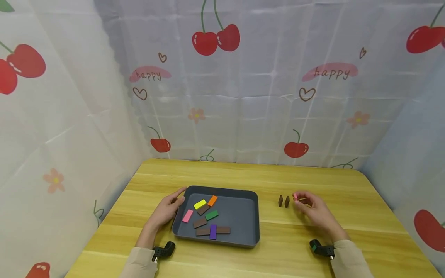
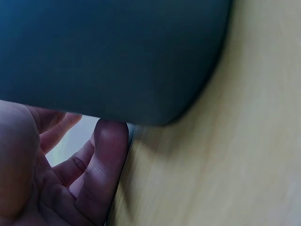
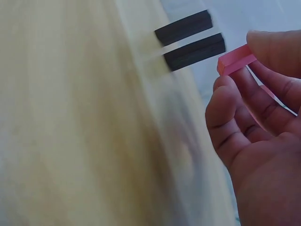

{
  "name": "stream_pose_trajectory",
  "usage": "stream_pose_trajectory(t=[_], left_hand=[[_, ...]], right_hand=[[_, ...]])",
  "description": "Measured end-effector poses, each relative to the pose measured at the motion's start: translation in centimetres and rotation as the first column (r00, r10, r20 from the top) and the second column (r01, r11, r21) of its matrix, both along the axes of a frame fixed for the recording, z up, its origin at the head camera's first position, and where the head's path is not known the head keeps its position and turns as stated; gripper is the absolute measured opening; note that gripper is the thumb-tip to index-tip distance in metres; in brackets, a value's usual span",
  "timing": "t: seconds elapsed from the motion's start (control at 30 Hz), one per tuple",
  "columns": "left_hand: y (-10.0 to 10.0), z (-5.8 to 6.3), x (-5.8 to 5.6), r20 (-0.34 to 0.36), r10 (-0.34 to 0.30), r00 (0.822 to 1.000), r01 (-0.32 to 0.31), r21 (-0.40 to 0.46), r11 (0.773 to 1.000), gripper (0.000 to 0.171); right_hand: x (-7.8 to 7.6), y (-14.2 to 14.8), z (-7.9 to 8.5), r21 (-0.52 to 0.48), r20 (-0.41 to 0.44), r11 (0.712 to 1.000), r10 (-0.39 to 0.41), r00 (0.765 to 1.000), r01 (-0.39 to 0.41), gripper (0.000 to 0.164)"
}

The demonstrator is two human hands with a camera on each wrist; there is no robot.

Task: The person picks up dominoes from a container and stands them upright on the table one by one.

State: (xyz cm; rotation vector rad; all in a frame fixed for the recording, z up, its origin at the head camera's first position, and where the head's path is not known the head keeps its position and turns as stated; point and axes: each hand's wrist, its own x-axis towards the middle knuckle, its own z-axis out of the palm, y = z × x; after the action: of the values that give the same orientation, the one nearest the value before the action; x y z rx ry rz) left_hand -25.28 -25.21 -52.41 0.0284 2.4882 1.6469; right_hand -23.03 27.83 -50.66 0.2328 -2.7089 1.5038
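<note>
My left hand [image 1: 166, 209] holds the dark grey tray [image 1: 240, 244] at its left side. The thumb is at the rim and one finger reaches toward the far corner. In the left wrist view the fingers [image 2: 110, 155] meet the tray's outer wall [image 2: 141, 61]. My right hand [image 1: 315, 213] pinches a small pink block [image 3: 235, 60] between thumb and fingertips, to the right of the tray. Just left of it, two dark brown blocks [image 1: 287, 201] stand upright on edge, side by side with a narrow gap.
Inside the tray lie a yellow block [image 1: 199, 204], an orange block [image 1: 212, 200], a pink block [image 1: 187, 216], a green block [image 1: 211, 215] and several brown blocks [image 1: 199, 222]. A purple block [image 1: 213, 232] lies across the brown ones near the front. Cherry-printed curtains [image 1: 236, 116] surround the wooden table [image 1: 285, 255].
</note>
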Motion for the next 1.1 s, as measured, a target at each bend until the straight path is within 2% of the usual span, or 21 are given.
stream_pose_trajectory(t=[0.27,0.47,0.6,0.8,1.1], left_hand=[[0.0,0.1,-0.1,-0.008,-0.003,1.000,0.003,0.001,1.000,0.046],[0.0,0.1,0.0,0.000,0.002,1.000,-0.002,-0.007,1.000,0.046],[0.1,0.1,0.0,0.005,0.005,1.000,-0.005,-0.002,1.000,0.046],[0.2,0.1,0.0,0.007,0.004,1.000,-0.004,0.008,1.000,0.046],[0.1,0.2,0.0,0.004,0.003,1.000,-0.003,-0.006,1.000,0.047]], right_hand=[[-0.5,0.0,-1.0,-0.018,0.022,0.999,-0.036,0.999,0.037,0.033],[-0.6,0.0,-1.2,-0.017,0.031,0.999,-0.031,0.999,0.032,0.033],[-0.7,0.0,-1.4,0.016,0.033,0.999,-0.030,0.999,0.029,0.034],[-0.7,0.0,-1.6,0.085,-0.016,0.996,-0.015,1.000,0.017,0.034],[-0.7,0.1,-1.7,0.109,-0.019,0.994,-0.019,1.000,0.020,0.035]])
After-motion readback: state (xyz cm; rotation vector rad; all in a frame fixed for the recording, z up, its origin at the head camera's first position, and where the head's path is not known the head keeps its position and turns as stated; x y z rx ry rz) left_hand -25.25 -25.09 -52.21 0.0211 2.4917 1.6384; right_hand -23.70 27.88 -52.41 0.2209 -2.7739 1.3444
